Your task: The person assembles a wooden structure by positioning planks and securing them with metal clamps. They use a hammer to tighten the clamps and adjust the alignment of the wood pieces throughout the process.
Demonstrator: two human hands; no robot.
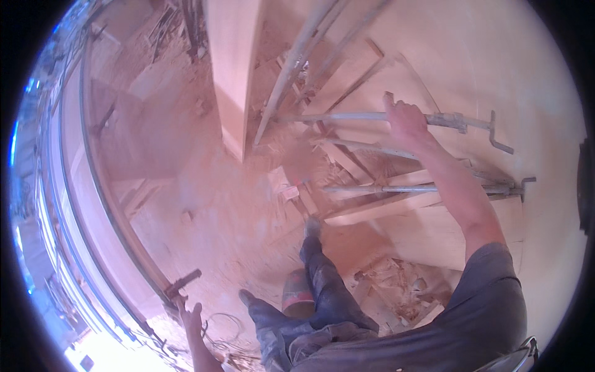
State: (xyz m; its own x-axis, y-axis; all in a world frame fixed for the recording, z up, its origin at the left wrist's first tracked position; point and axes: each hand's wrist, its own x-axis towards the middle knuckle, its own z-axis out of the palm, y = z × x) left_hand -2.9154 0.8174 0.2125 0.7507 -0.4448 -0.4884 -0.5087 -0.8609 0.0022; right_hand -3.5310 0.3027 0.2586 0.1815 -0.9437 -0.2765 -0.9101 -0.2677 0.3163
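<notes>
My right hand (408, 124) is closed around a long metal bar clamp (353, 116) with a bent crank handle at its right end. The bar lies roughly level, beside a large pale wooden panel. Lower down, another bar clamp (384, 188) rests along wooden strips. At the lower left, my left hand (191, 317) is at a dark, bar-shaped clamp part (183, 283) at the near end of a long rail. Its fingers seem closed on that part, while the thumb stands apart. The grip is partly hidden.
A thick pale board (234, 68) stands upright ahead. More metal bars (297, 56) lean right of it. Wood offcuts (403, 291) heap by my right side, and a bucket (298, 294) stands by my legs. A loose cable (223, 325) lies near my left hand. Sawdust covers the floor.
</notes>
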